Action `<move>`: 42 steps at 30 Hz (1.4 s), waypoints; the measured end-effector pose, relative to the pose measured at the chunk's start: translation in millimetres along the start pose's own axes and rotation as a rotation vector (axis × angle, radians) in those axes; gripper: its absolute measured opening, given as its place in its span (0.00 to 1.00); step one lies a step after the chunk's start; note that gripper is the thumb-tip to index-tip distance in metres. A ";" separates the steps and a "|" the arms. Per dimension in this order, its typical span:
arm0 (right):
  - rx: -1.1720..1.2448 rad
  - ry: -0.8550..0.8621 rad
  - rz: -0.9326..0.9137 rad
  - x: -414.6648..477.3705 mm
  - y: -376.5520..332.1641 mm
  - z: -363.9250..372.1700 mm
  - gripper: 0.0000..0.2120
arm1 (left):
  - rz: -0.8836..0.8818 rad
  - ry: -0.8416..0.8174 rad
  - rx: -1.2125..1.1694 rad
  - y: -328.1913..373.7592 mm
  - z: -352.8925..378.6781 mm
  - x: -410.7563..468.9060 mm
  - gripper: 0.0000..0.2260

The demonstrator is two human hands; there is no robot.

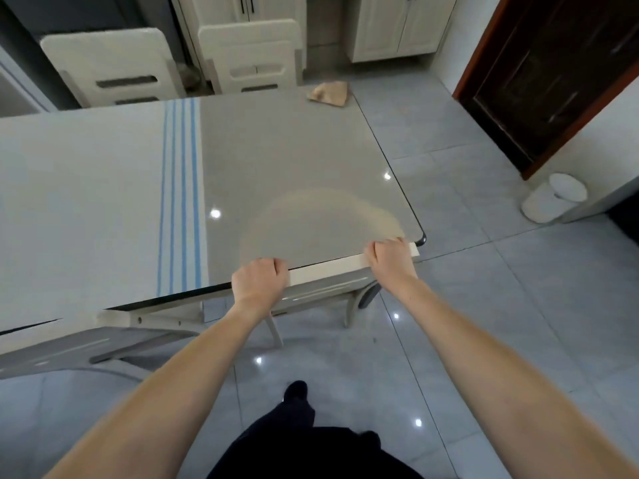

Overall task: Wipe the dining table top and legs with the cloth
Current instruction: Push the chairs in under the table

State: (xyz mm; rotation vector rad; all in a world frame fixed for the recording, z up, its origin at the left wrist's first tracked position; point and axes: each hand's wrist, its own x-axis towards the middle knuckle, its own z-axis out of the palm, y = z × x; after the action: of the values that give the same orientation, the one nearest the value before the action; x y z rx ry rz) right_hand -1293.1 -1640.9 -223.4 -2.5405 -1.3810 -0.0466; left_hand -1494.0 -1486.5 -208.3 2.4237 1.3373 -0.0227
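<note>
The dining table has a glossy grey top with blue stripes on its left part. A crumpled tan cloth lies on the table's far right corner, away from both hands. At the near right edge a cream chair back rail stands against the table. My left hand grips the rail's left end with curled fingers. My right hand grips its right end near the table's corner. The chair's legs show below the table edge.
A second chair sits at the near left edge, and two cream chairs stand along the far side. White cabinets line the back wall. A dark door and a white bin are on the right, on the tiled floor.
</note>
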 end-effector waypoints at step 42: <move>1.142 0.146 1.626 -321.7 395.6 -13.7 0.08 | -0.246 -0.674 -0.513 282.0 240.7 -31.9 0.09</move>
State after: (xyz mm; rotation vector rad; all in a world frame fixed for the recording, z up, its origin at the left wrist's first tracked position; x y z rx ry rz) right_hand -1140.6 -2114.3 -336.9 -1.7630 0.8120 0.5993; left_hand -1241.3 -1726.7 -338.4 1.6028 1.1266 -0.4573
